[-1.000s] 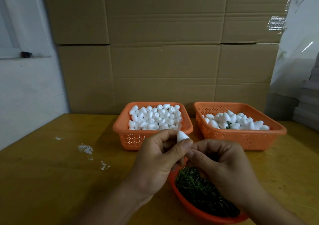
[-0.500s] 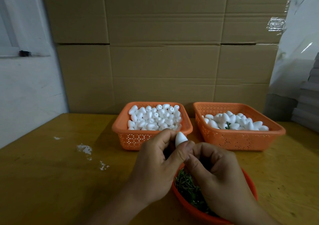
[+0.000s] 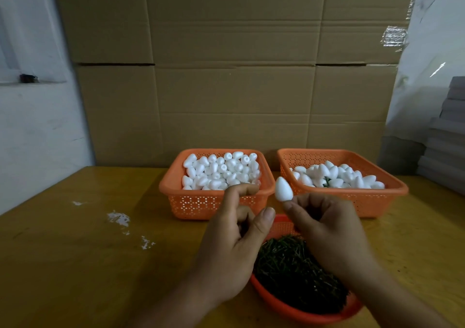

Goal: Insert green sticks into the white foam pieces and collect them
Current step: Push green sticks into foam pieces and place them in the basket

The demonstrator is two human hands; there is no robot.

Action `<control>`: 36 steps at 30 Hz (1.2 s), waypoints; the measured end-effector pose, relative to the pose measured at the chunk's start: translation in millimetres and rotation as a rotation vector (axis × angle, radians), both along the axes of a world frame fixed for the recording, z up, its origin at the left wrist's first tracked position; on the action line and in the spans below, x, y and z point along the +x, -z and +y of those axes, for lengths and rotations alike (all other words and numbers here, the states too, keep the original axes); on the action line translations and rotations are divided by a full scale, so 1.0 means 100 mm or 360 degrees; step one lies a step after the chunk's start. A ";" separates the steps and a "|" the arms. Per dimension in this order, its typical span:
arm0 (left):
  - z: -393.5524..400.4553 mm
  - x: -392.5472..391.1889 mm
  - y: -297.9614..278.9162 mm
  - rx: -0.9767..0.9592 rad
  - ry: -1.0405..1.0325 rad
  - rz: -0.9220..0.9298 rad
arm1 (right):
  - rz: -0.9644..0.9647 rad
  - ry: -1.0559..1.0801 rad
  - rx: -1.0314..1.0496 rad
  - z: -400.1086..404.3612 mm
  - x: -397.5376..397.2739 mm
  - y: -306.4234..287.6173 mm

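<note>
My right hand point(image 3: 327, 229) pinches a white egg-shaped foam piece point(image 3: 283, 189) at its lower end, pointed tip up; any stick in it is hidden by my fingers. My left hand point(image 3: 234, 242) hovers just left of it, fingers loosely spread, holding nothing. Below both hands lies an orange tray point(image 3: 297, 310) heaped with dark green sticks point(image 3: 294, 270). Behind, the left orange basket point(image 3: 216, 204) is full of plain foam pieces point(image 3: 221, 171). The right orange basket point(image 3: 372, 202) holds foam pieces point(image 3: 337, 176) with a bit of green stick point(image 3: 326, 182) showing.
Everything stands on a yellow wooden table point(image 3: 75, 264) with white foam crumbs point(image 3: 118, 218) at the left. Stacked cardboard boxes point(image 3: 226, 76) form a wall behind the baskets. Grey stacked sheets point(image 3: 448, 139) stand at the far right.
The foam piece passed from my left hand's pinch to my right hand. My hands moved apart, and my left hand's fingers opened.
</note>
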State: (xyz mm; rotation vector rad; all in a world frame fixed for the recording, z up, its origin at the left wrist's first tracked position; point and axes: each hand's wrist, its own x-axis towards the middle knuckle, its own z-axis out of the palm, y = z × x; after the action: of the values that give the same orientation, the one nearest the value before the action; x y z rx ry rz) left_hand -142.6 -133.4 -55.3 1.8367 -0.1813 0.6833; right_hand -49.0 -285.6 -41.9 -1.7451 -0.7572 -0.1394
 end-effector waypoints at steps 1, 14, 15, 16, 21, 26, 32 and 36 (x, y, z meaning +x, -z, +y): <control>0.00 0.01 0.01 0.0011 0.0002 0.0005 | -0.0035 0.0119 -0.0091 -0.04 0.12 0.00; 0.01 0.03 0.09 0.0313 -0.0055 0.0062 | -0.0038 0.1190 -0.0831 -0.33 1.56 -0.14; 0.01 0.02 0.09 0.0329 -0.0057 0.0071 | 0.0004 0.1243 -0.0870 -0.33 1.61 -0.16; 0.01 0.01 0.09 0.0352 -0.0063 0.0075 | 0.0035 0.1283 -0.0913 -0.31 1.65 -0.17; -0.01 0.00 0.07 0.0393 -0.0070 0.0057 | 0.0092 0.1334 -0.1079 -0.20 1.71 -0.30; 0.00 0.00 0.07 0.0487 -0.0091 0.0051 | 0.0106 0.1295 -0.1201 -0.17 1.73 -0.34; 0.01 0.00 0.08 0.0497 -0.0065 0.0001 | 0.0121 0.1279 -0.1073 -0.18 1.69 -0.36; 0.03 0.03 0.10 0.0504 -0.0119 -0.0042 | -0.0028 0.1174 -0.0894 -0.22 1.57 -0.33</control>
State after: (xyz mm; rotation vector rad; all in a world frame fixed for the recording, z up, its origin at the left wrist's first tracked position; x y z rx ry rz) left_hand -139.5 -130.8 -65.5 2.1464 -0.2502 0.7647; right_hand 108.1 -308.0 -8.6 -2.5030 -0.1206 -0.4739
